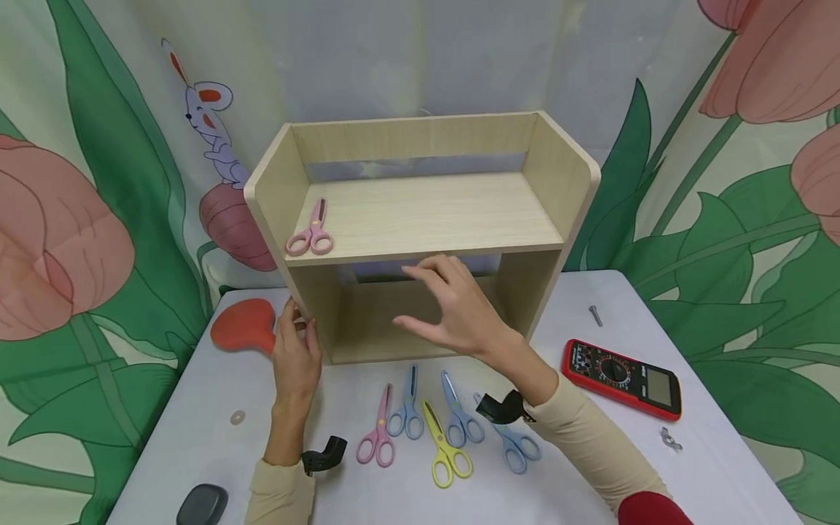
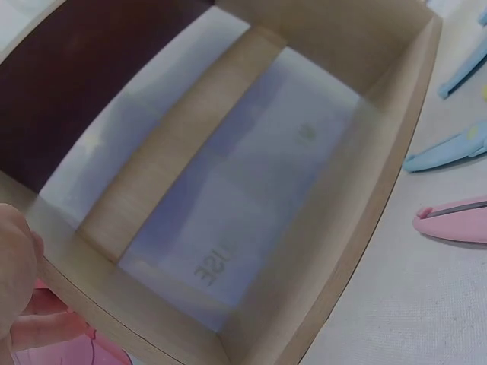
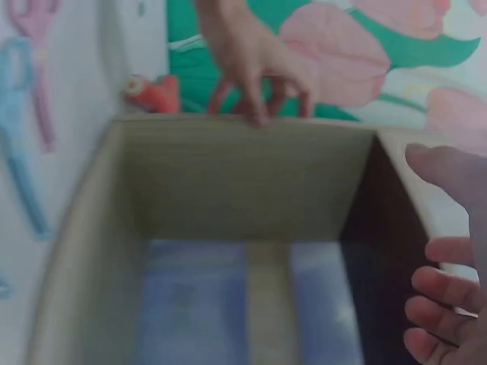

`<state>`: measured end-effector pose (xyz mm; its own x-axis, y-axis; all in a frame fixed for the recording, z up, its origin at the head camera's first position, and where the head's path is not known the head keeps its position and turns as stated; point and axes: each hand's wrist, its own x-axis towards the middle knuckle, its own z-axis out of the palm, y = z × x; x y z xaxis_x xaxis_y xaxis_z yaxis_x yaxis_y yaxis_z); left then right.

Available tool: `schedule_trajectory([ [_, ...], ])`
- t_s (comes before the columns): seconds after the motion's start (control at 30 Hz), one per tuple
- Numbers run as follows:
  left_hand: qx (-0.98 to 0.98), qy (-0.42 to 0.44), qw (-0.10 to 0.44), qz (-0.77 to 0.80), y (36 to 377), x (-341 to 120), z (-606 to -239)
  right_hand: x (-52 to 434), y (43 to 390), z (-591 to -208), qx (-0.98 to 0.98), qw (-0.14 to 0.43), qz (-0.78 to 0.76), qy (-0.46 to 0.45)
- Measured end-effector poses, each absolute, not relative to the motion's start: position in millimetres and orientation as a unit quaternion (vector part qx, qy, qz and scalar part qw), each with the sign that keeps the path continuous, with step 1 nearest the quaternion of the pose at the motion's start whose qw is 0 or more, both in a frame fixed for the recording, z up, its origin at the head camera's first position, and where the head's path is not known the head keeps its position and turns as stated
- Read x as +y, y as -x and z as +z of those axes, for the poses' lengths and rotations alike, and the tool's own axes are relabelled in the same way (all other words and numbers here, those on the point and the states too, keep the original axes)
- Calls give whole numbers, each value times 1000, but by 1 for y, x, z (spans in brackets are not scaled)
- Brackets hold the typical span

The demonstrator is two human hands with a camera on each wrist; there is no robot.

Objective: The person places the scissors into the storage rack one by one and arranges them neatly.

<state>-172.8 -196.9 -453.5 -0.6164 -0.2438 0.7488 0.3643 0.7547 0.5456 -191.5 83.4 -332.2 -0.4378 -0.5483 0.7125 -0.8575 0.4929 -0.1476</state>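
A light wooden two-tier shelf (image 1: pixel 420 219) stands on the table, with pink scissors (image 1: pixel 311 230) lying at the left of its upper board. My left hand (image 1: pixel 297 357) holds the front edge of the left side panel (image 3: pixel 251 167), low down. Its fingers (image 2: pixel 53 319) are at the outer face of that panel. My right hand (image 1: pixel 459 306) is in front of the lower compartment, thumb spread apart from the fingers, nothing between them. In the right wrist view, its fingers (image 3: pixel 441 304) overlap the edge of the upper board.
In front of the shelf lie pink scissors (image 1: pixel 377 430), yellow scissors (image 1: pixel 446 448) and several blue scissors (image 1: pixel 408 408). A red multimeter (image 1: pixel 623 379), a bolt (image 1: pixel 595 315) and a small metal piece (image 1: pixel 670 439) are at right. At left are a red-orange object (image 1: pixel 243 324), a washer (image 1: pixel 238 417) and a dark rounded object (image 1: pixel 202 504).
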Motion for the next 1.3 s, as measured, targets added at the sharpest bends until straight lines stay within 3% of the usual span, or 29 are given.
schedule_trajectory([
  [0.47,-827,33,429,-361,174,-195,-453,179,127,-438,-908,132,191,-349],
  [0.77,-828,30,425,-363,172,-196,-453,216,90,-498,-933,107,177,-294],
  [1.1,-830,32,427,-356,170,-196,-453,238,69,-509,-968,-14,150,-201],
  [1.3,-831,26,422,-361,170,-195,-452,241,69,-507,-966,-29,142,-212],
])
